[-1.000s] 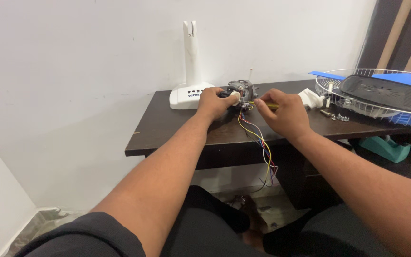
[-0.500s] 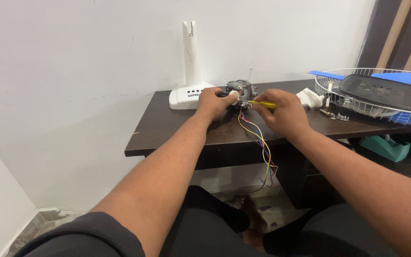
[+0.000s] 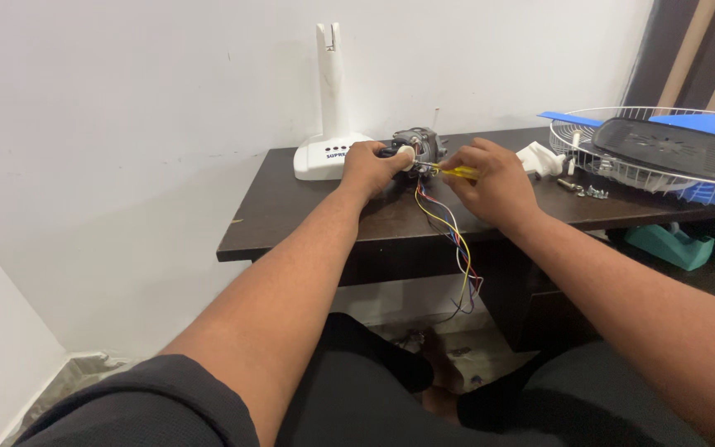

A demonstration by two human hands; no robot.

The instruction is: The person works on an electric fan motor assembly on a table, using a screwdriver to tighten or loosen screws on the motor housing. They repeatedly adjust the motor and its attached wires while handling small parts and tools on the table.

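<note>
person seated at a dark brown desk [image 3: 308,207] against a white wall, both bare arms stretched forward. left hand [image 3: 367,167] wraps around a small grey fan motor [image 3: 417,144] at the back middle of the desk, grip closed on its near side, fingers curled over a white part at the front of it. right hand [image 3: 492,182] sits just right of the motor, grip closed on a yellow-handled screwdriver [image 3: 454,172], tip pointing left into the motor where the wires come out. the tip itself is too small to make out. a bundle of coloured wires [image 3: 458,248], yellow, red, blue and purple, runs from the motor over the front edge of the desk and hangs down toward the floor.

behind the left hand stands a white fan base [image 3: 330,149] with a tall upright neck, touching the wall side of the desk. to the right of the right hand a small white plastic piece [image 3: 539,157] lies on the desk, then a few loose screws [image 3: 589,191]. at far right a wire fan guard [image 3: 622,161] lies flat with a dark grey cover [image 3: 672,149] and blue blades [image 3: 697,122] in it. a teal tape dispenser [image 3: 670,244] sits lower down, under that end of the desk.
</note>
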